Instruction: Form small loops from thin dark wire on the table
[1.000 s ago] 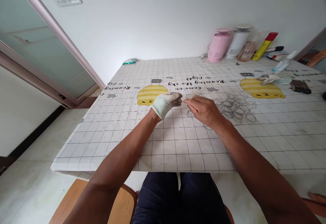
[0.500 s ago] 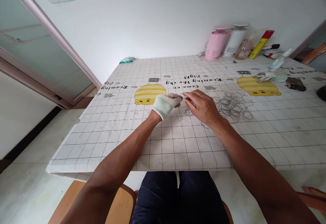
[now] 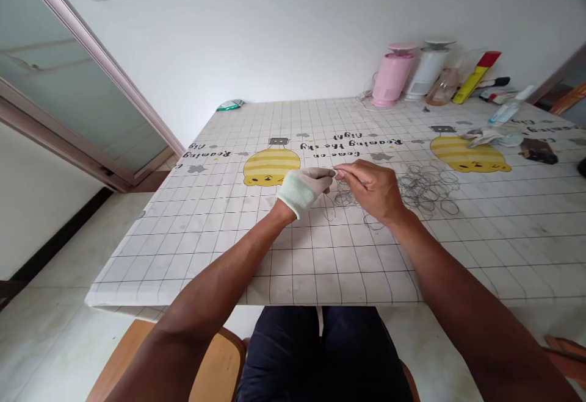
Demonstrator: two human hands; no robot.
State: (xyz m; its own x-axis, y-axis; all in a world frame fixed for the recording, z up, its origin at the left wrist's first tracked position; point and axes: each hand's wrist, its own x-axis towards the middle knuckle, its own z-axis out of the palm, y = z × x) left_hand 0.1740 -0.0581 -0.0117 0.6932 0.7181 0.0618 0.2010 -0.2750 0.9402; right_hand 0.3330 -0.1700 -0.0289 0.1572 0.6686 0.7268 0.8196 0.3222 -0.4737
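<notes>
My left hand (image 3: 306, 188), in a white knit glove with dark fingertips, is closed in a pinch above the table. Thin dark strands (image 3: 328, 211) show just below its fingers. My bare right hand (image 3: 373, 188) is also closed, thumb against forefinger, its tips meeting the left fingertips. What lies between the right fingertips is too small to make out. Beside and partly behind the right hand lies a tangled pile of thin dark wire-like loops (image 3: 428, 190), spreading under the hand toward the left.
A checked tablecloth (image 3: 315, 262) with yellow bear prints covers the table. At the back right stand a pink cylinder device (image 3: 392, 78), a white one (image 3: 421, 72), a bottle (image 3: 443, 88) and a yellow-red box (image 3: 476, 78). Nearer lie a crumpled glove (image 3: 492, 136) and a dark block (image 3: 539, 150).
The left hand has shifted slightly right and its fingertips now meet the right ones more closely. The right fingers have closed into a tighter pinch. The view has turned a little.
</notes>
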